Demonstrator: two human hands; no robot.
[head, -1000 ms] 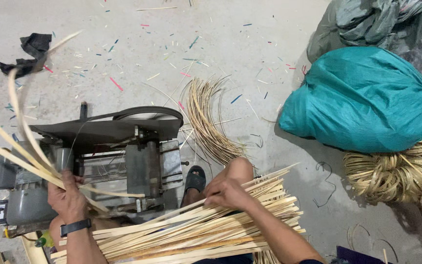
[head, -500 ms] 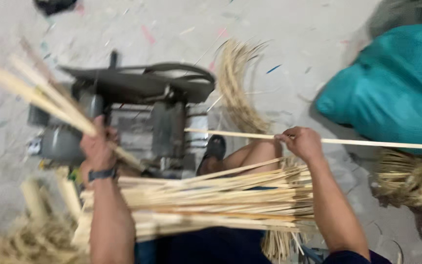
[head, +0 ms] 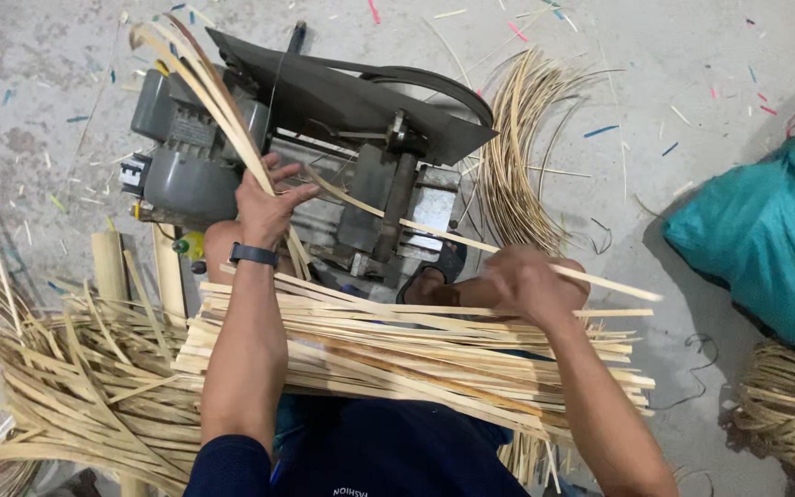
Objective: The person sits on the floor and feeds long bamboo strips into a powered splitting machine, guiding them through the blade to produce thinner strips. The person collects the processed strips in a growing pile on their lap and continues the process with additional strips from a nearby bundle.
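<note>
Since half a second ago the right hand [head: 528, 281] has come in from the right toward the machine, and the single strip [head: 471, 241] that lay level now slants, its far end at the grey machine [head: 342, 156] and its near end sticking out past the hand to the right; the left hand [head: 267, 204] stays in front of the machine, though its strips now curve up and away to the left instead of fanning out sideways.

Left hand closed around a bunch of thin pale strips [head: 197, 78], thumb and fingers wrapped over them where they meet the machine's front; a dark band [head: 253, 254] sits on that wrist; the strips arch high over the motor housing.

Right hand blurred, curled over the single strip, gripping it as far as I can tell, though the fingertips themselves are not clear.

Across the person's lap lies a thick stack of flat strips [head: 416, 354], running left to right beneath both forearms; to the left a loose heap of split cane [head: 75, 387] spreads over the floor; beyond the machine a sheaf of fine curved slivers [head: 522, 147] rests on the concrete floor [head: 683, 83], littered with coloured scraps; a teal sack [head: 770, 239] sits at the right, with a coiled bundle [head: 789, 414] just below it.
</note>
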